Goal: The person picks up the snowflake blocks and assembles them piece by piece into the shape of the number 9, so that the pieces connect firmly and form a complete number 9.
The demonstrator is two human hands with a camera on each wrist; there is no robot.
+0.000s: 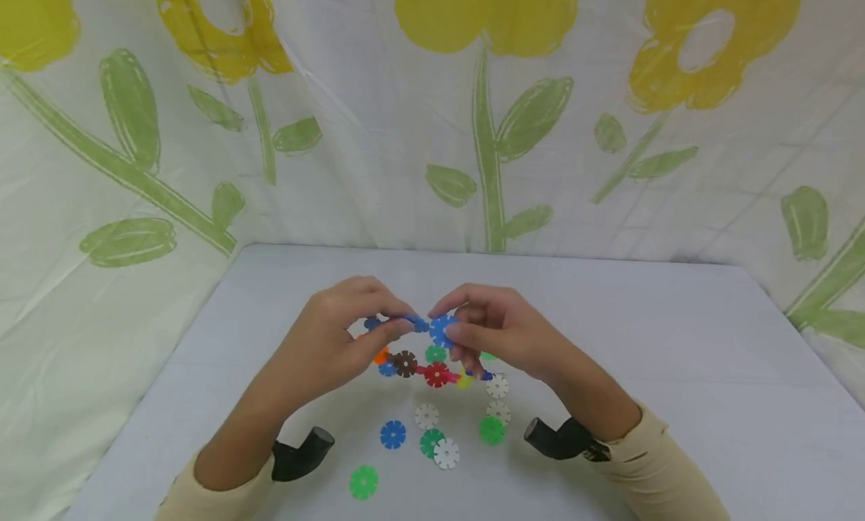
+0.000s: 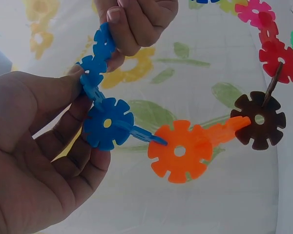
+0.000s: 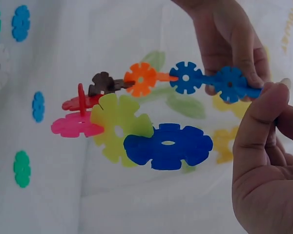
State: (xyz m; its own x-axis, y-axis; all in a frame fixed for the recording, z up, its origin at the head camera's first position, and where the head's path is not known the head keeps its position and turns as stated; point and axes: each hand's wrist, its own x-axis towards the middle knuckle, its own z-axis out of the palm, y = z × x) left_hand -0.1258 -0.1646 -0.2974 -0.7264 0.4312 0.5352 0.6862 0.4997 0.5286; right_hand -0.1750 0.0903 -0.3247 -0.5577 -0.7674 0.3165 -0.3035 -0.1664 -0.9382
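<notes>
My left hand (image 1: pixel 341 333) pinches a blue notched plastic disc (image 2: pixel 93 70) in a chain of interlocking snowflake discs. A neighbouring blue disc (image 1: pixel 441 330) is between the thumb and fingers of my right hand (image 1: pixel 503 329); in the left wrist view the two discs meet edge to edge. How firmly they are slotted I cannot tell. From my left hand the chain hangs above the table, running through a lower blue disc (image 2: pixel 108 124), orange (image 2: pixel 179 151), brown (image 2: pixel 259 129), red (image 1: pixel 436 374) and pink discs to a yellow disc (image 3: pixel 117 129) and a dark blue disc (image 3: pixel 168 146).
Loose discs lie on the white table (image 1: pixel 676 401) in front of me, among them a blue one (image 1: pixel 393 434), a light green one (image 1: pixel 363 482) and a white one (image 1: pixel 447 454) overlapping a green one. A flower-printed cloth (image 1: pixel 378 131) hangs behind the table.
</notes>
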